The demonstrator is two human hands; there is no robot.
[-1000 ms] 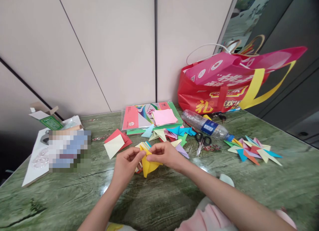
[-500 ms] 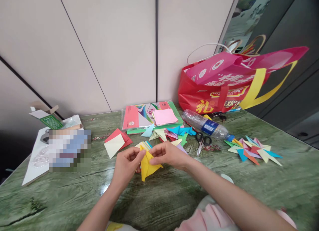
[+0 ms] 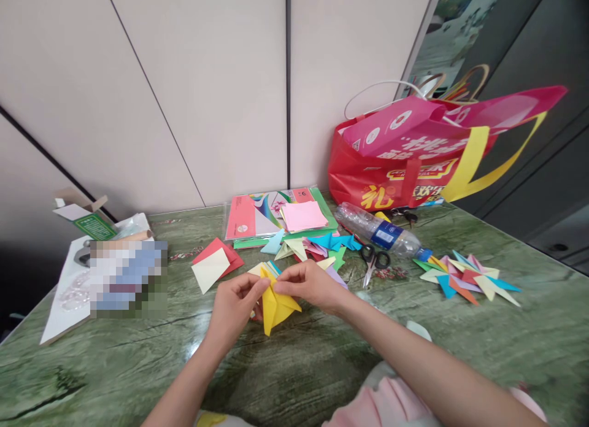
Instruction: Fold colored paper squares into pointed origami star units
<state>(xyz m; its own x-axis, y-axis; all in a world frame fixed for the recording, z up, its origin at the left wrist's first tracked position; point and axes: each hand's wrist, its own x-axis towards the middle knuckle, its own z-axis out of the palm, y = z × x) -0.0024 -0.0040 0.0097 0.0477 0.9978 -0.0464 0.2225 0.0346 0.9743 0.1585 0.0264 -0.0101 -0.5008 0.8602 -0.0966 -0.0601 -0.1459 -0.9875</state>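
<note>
A sheet of yellow origami paper (image 3: 277,311), partly folded and creased, is held above the table between both hands. My left hand (image 3: 239,301) pinches its upper left edge between thumb and fingers. My right hand (image 3: 306,284) pinches the upper right part, thumb and fingertips close to the left thumb. The paper's lower points hang downward. Just behind the hands lie folded paper pieces in several colours, among them a blue piece (image 3: 335,242) and a cream piece (image 3: 294,248). Left of them a cream square (image 3: 210,270) overlaps a red square (image 3: 232,257).
A pack of coloured paper (image 3: 242,218) bears a pink stack (image 3: 304,216). Black-handled scissors (image 3: 369,269), a plastic bottle (image 3: 356,222) and multicoloured paper stars (image 3: 473,278) lie to the right. A red bag (image 3: 350,169) stands behind. At left are a white board (image 3: 57,313) and a green box (image 3: 94,226).
My right fingers have shifted slightly up and left along the yellow paper, nearer the left thumb. The paper's folded flap now stands more upright.
</note>
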